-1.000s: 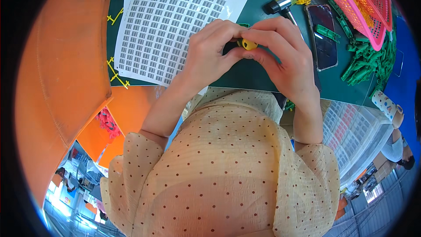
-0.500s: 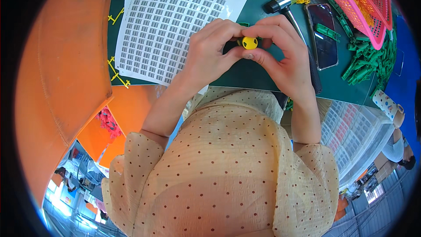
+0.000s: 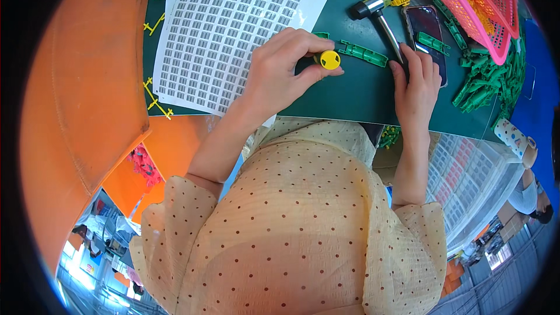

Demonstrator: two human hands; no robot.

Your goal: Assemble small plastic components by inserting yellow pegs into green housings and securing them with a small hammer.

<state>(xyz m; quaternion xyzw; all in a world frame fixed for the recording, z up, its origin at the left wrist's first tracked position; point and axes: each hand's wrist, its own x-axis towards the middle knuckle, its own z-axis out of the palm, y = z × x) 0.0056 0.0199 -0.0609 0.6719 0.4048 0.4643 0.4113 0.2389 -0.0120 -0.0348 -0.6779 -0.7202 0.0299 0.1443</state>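
Left hand [image 3: 280, 73] pinches small round yellow plastic cap [image 3: 329, 59] steady on mat; right hand [image 3: 417, 84], fingers curling, reaches black-handled metal hammer [image 3: 382, 20], not yet gripped.

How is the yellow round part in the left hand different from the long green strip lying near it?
The yellow round part is small and disc-shaped; the green strip is long and narrow. The yellow part is pinched in the left hand; the green strip lies free on the dark green table. Both look like plastic.

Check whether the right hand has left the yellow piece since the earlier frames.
Yes. The right hand has moved right, off the yellow round piece, and now rests by the hammer handle; the left hand alone holds the piece.
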